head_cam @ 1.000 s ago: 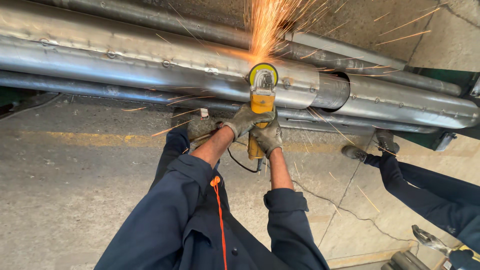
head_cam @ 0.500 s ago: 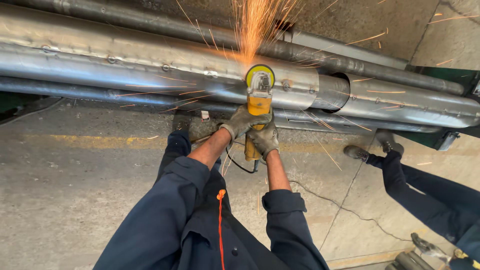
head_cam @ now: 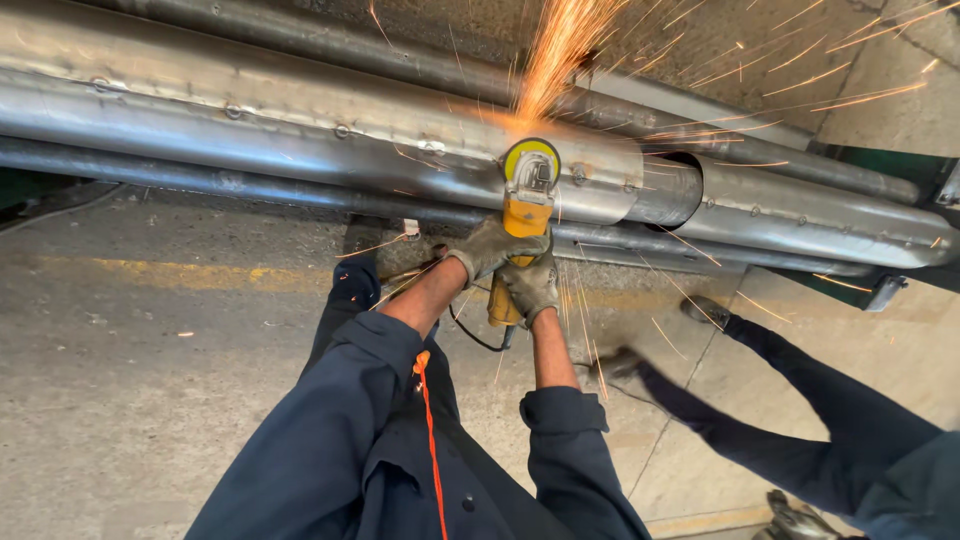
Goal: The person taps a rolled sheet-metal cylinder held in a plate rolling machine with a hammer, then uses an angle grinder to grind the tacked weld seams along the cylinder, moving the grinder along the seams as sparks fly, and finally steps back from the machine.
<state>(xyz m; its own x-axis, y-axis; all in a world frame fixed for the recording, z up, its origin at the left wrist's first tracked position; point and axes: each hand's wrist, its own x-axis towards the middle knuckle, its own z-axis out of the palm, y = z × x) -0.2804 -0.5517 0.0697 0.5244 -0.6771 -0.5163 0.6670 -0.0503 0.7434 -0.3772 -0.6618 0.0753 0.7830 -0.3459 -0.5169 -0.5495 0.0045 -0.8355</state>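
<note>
Both gloved hands are wrapping a yellow angle grinder [head_cam: 524,225], held out in front of the body with its disc end against a large grey metal duct [head_cam: 300,130]. The left hand [head_cam: 487,248] is closing around the upper body of the tool, fingers curled over the housing. The right hand [head_cam: 531,286] is gripping lower on the handle, just beneath and touching the left; both are clenched, not spread. A black cable is looping down from the tool's tail between the forearms.

Sparks [head_cam: 560,45] are fanning upward from the contact point at the duct's top edge, with longer streaks scattering right across the concrete wall and a few falling down past the hands.

Compared with a second ago: the grip and the tool's place on the duct are reading much the same, near the joint where a narrower duct section [head_cam: 820,215] is slotting into the wider one. The spark plume is leaning more to the right now and throwing wider streaks. The nearby person's leg [head_cam: 760,420] in dark blue trousers is swinging in closer from the right, the near foot [head_cam: 622,362] blurred with motion, where earlier both shoes were planted farther off beside the thinner pipe [head_cam: 200,185]. That person's other shoe [head_cam: 706,310] is resting on the concrete floor [head_cam: 140,360].
</note>
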